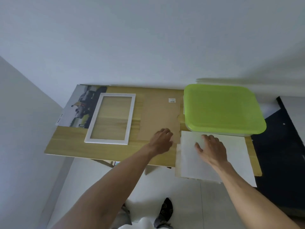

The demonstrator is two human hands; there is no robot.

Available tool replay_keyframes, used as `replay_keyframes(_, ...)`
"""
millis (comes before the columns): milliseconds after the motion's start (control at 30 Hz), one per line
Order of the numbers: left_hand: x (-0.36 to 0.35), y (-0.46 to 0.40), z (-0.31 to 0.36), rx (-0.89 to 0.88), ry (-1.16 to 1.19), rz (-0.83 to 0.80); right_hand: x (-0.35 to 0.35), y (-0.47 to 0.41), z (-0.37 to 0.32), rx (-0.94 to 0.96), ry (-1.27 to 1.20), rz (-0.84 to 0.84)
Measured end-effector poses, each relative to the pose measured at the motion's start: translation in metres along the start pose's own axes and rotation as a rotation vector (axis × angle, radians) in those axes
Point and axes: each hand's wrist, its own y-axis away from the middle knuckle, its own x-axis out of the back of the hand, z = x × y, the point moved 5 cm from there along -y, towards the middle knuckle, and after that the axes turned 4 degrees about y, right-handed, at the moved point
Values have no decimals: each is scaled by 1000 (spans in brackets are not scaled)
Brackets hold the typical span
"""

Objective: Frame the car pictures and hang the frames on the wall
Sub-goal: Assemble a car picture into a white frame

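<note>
Framing prep, lower centre: left hand (162, 140) lay loose on brown cardboard backing board (158, 118), right hand (211, 148) flat, ungripping, on white paper sheets (234, 156); next prob. lift one w/ care.

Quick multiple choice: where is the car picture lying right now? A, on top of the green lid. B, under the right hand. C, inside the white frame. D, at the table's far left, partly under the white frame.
D: the car picture lies at the table's far left corner, its right edge tucked under the white frame.
</note>
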Motion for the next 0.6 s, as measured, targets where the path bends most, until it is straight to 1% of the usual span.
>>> replay_keyframes(133, 40, 20, -59, 89, 29, 81, 9, -12, -88, 175, -89, 35)
replay_keyframes(300, 88, 51, -150, 205, 15, 155, 24, -36, -202, 357, -123, 100)
replay_keyframes(400, 115, 71, -211, 291, 23, 194, 27, -47, -270, 399, -147, 86)
replay_keyframes(600, 156, 107, -338, 560, 83, 290, 7, -64, -412, 517, -128, -4)
